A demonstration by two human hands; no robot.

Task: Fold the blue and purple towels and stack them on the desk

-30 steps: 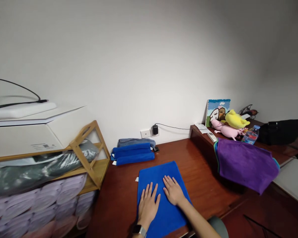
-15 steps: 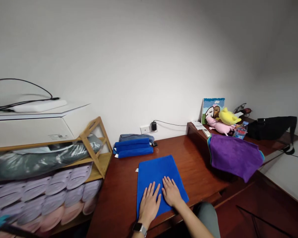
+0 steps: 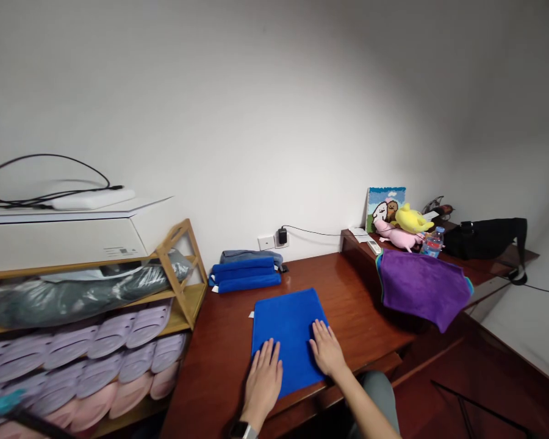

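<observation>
Fingers [image 3: 269,358] spread and relaxed, nothing clenched or gripped: I've got the left hand [image 3: 263,385] and right hand [image 3: 327,352] lying open on the near edge of a blue microfiber towel [image 3: 290,329], and that flat pressure looks like it's keeping the cloth smooth and square. Taking in the room, a glossy reddish-brown wooden desk [image 3: 210,381] runs along the wall, and on my left stands a bamboo shelf [image 3: 168,259] packed with lavender and pink slippers [image 3: 105,332] under a white carton [image 3: 64,244]. Over on the right, a purple towel [image 3: 421,289] is draped across the edge of the desk's raised section, hanging loose and out of the working area. Beyond the towel under my hands, a stack of folded blue towels [image 3: 244,274] sits tidily against the wall, just in front of a grey-blue towel [image 3: 251,257]. Up on the raised section, a pink plush pig [image 3: 396,236] and a yellow plush toy [image 3: 409,219] crowd beside a water bottle [image 3: 434,242], with a charger [image 3: 282,235] plugged in at the wall.
</observation>
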